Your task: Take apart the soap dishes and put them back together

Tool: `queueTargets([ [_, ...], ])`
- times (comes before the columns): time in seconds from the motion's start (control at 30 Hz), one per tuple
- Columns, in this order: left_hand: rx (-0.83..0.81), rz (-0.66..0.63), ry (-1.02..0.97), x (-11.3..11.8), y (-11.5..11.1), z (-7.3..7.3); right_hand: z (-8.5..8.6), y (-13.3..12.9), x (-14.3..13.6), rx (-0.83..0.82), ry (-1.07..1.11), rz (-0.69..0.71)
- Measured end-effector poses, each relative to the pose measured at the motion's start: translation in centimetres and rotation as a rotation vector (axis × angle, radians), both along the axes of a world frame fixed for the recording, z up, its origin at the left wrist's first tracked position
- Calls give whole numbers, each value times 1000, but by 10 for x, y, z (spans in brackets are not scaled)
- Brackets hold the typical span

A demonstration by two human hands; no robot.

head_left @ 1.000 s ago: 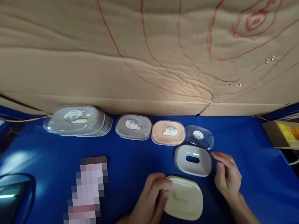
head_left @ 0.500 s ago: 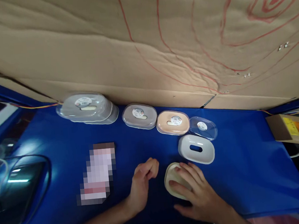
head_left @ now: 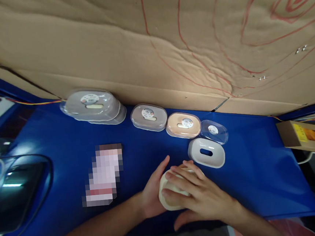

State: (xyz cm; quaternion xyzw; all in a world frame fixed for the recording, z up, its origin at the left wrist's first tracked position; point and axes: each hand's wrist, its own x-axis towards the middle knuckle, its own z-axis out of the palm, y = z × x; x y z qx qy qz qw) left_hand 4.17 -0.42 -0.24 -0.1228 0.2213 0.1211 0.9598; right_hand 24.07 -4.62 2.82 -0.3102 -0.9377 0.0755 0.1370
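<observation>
cream dish [head_left: 170, 186], under right grip [head_left: 200, 195], seemingly touching

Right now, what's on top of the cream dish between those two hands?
The right hand is spread over the cream dish, with the left hand at its left side. Some cream surface shows; the rest is hidden beneath the right hand.

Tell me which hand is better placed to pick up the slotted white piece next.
Likely the right hand: it lies nearer the white piece; the left hand is at the cream dish's left side, farther off.
</observation>
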Motion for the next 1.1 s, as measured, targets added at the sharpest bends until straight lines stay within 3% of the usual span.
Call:
queueTargets([
  [0.07,-5,41,2,-1,0,2,4,6,26,-29,11,-44],
  [0.2,9,116,31,-2,4,9,0,7,85,-80,-111,-481],
  [0.3,-4,97,47,-1,3,9,-16,4,102,-143,-190,-584],
  [0.4,6,97,82,1,3,6,-29,4,101,-199,-113,-612],
  [0.5,24,123,140,2,7,3,-26,7,99,-228,48,-631],
  [0.6,30,148,188,3,12,2,-11,10,95,-217,160,-607],
  [0.73,-11,180,191,3,15,2,2,7,70,-259,149,-383],
  [0.8,-16,194,194,3,15,2,1,6,51,-291,110,-287],
  [0.9,-1,215,207,2,15,1,-10,7,32,-274,84,-249],
  [1.1,36,221,219,0,18,-3,-30,6,31,-186,66,-227],
])
